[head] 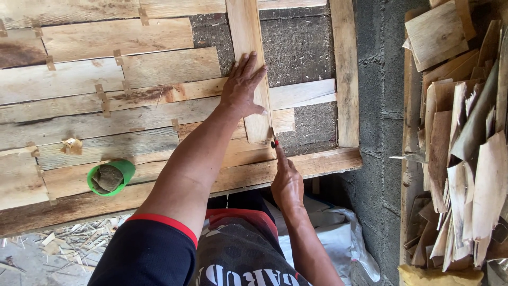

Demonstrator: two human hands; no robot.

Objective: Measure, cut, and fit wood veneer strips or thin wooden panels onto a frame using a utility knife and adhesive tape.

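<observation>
Wood strip (248, 69) lay upright across the slatted panel (106, 100) on the tabletop, pinned under the flat, spread left hand (243, 87). Right hand (287, 182) pinched a red-tipped pencil (274, 142) at the strip's lower edge, apparently marking it; a steady line came next.

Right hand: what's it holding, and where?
The right hand pinches a small red-tipped marking tool near its tip, against the plank. The left hand lies flat on the plank, gripping nothing.
</observation>
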